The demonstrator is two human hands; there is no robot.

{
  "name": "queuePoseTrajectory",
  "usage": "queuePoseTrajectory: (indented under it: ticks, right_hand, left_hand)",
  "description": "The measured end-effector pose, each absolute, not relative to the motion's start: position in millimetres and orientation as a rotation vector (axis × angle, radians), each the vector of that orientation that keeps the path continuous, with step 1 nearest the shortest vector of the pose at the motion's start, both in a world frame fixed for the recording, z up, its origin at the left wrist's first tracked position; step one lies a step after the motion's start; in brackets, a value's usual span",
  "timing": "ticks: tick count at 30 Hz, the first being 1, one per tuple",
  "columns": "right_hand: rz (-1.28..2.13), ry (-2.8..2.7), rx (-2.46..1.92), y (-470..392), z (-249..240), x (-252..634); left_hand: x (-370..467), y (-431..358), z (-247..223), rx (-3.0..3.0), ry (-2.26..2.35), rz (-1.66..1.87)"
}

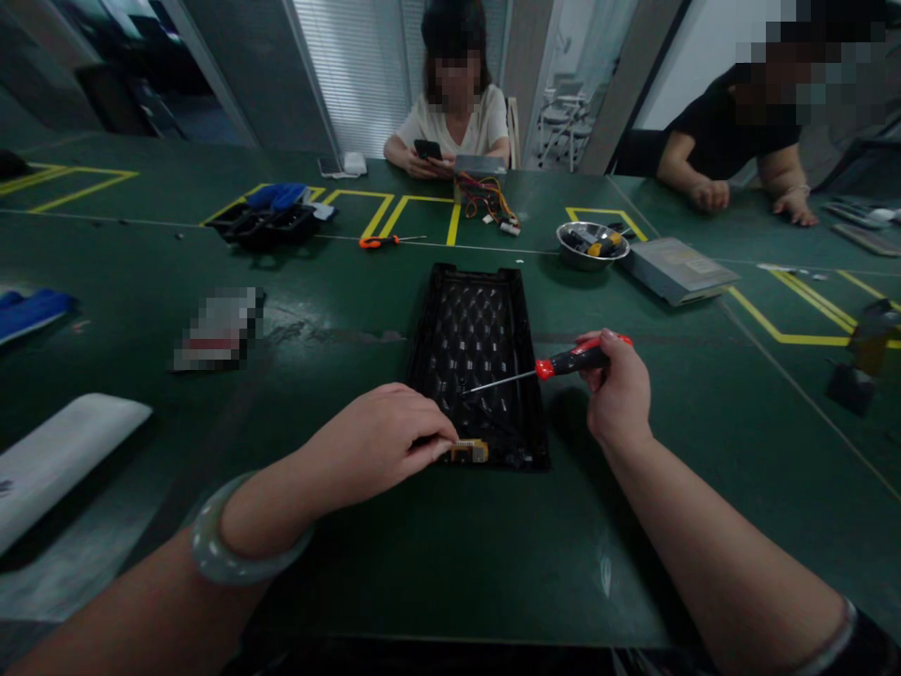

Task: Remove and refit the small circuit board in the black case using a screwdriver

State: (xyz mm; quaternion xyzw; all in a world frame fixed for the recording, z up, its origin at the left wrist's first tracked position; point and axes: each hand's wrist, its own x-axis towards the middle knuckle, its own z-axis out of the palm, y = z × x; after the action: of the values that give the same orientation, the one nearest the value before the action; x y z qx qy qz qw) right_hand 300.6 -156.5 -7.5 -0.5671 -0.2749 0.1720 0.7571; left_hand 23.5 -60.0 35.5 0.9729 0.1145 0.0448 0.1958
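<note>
A black plastic panel [529, 394] with a patterned inner face lies on the green table in front of me. My left hand [394, 434] pinches the left end of a small yellowish circuit board [479, 451] at the panel's near edge. A red and black screwdriver [573, 360] is gripped by its handle in my right hand [623, 390], to the right of the panel. Its metal shaft points left over the panel, with the tip above the patterned part. Whether the tip touches the surface I cannot tell.
Beyond the panel are an orange screwdriver [380, 242], a metal bowl of tools [592, 261], a grey metal box [679, 268] and coloured cables [485, 199]. A black tray [260, 225] with blue gloves is back left; a white casing [77, 460] lies left. Two people sit across the table.
</note>
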Motion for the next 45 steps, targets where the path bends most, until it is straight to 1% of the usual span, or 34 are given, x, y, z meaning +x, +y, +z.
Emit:
queuePoseTrajectory:
  ticks: [24,27,31,34,41,45]
  right_hand:
    - [0.407,-0.611,-1.273,-158,-5,297]
    - [0.404,-0.595,-1.254,-156,-5,298]
    - [0.413,-0.562,-1.224,-155,-6,300]
    - [0.448,-0.526,-1.211,-156,-5,300]
    - [0.551,-0.524,-1.165,-157,-1,291]
    - [0.589,-0.55,-1.126,-158,1,286]
  left_hand:
    - [21,-59,39,2.648,0.307,0.036]
    - [20,-55,39,2.684,0.375,0.172]
    - [16,-44,38,2.642,0.667,0.502]
    - [14,-37,37,2.568,0.795,0.595]
    - [18,-40,34,2.49,0.682,0.373]
    - [20,-42,34,2.476,0.716,0.304]
